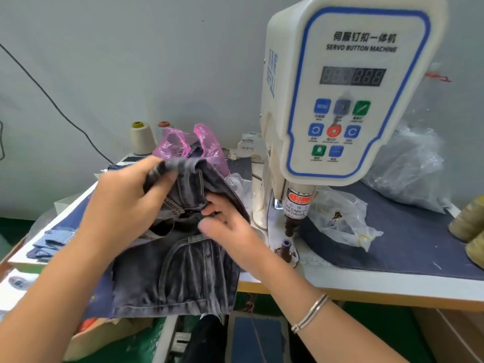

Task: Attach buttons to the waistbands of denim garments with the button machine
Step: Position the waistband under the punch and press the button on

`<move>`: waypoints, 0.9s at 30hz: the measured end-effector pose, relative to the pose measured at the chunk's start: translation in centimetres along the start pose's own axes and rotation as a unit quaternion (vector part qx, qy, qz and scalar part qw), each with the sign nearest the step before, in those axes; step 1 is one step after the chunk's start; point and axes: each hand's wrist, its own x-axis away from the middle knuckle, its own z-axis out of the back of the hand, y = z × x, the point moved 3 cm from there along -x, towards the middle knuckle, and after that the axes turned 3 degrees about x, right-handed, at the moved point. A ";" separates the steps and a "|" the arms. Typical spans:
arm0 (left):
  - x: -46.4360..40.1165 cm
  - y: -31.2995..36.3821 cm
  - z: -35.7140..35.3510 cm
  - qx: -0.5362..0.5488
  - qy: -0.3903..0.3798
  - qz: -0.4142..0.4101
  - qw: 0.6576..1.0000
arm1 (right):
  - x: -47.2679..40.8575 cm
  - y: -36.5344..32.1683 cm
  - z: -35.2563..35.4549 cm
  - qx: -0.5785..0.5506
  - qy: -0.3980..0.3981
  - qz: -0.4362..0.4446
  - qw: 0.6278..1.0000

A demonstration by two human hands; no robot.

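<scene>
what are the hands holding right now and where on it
Both hold the denim garment. The left hand grips a bunched fold at its raised top; the right hand pinches the waistband area near the fly.

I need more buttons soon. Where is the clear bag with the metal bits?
The clear bag lies on the dark blue mat, right of the button machine and its punch, with a bigger plastic bag behind it.

Two hands (125,203), four thread cones (142,138).
</scene>
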 end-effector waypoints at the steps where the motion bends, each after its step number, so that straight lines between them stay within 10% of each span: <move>1: -0.8 0.7 0.4 0.018 0.006 -0.008 1.000 | 0.5 -0.5 -0.1 0.058 0.035 0.059 0.996; 4: -2.3 2.8 1.5 0.102 0.025 0.026 0.994 | 2.1 -2.4 0.2 0.139 0.153 0.181 0.961; 9: -2.7 3.8 1.7 0.337 -0.010 0.142 0.931 | 4.0 -4.5 0.6 -0.024 0.055 0.135 0.989; 15: -0.2 -0.2 -3.6 0.266 -0.134 0.301 0.906 | 6.1 -2.2 2.4 -0.071 0.007 -0.029 0.997; 24: 4.8 -0.5 -7.7 0.017 -0.317 0.192 0.929 | 11.1 1.4 3.4 -0.117 -0.135 -0.217 0.960; 27: 4.5 0.2 -7.3 0.162 -0.268 0.236 0.920 | 11.9 1.6 4.9 -0.149 -0.120 -0.239 0.952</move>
